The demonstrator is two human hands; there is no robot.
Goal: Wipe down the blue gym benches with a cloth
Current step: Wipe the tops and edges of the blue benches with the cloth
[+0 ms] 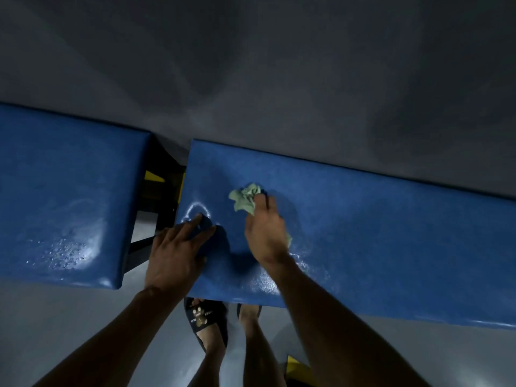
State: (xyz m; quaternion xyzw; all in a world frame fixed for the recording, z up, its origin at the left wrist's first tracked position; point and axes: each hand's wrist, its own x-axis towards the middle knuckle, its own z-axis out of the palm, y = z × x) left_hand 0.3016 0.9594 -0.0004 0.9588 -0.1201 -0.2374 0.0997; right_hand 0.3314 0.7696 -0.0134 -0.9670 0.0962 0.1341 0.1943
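A person leans over two blue padded gym benches set end to end, seen from a head-worn camera looking straight down. The right hand (265, 230) grips a crumpled pale green cloth (245, 199) and presses it onto the top of the right-hand bench (391, 233), near that bench's left end; bunched fabric sticks out past the fingertips, and a corner shows under the heel of the hand. The left hand (174, 252) lies flat with straight, spread fingers at the near left corner of the same bench, its fingertips denting the padding, with a bright crease ringing them. It holds nothing. Wet streaks shine on the bench surface just beside the right wrist. The left-hand bench (64, 196) sits apart across a narrow gap, where a black frame (148, 219) with yellow parts shows. Water droplets and a glossy smear cover its near right corner. Below the bench edge, a foot in a dark slide sandal (206, 319) stands on the grey floor (69, 325).
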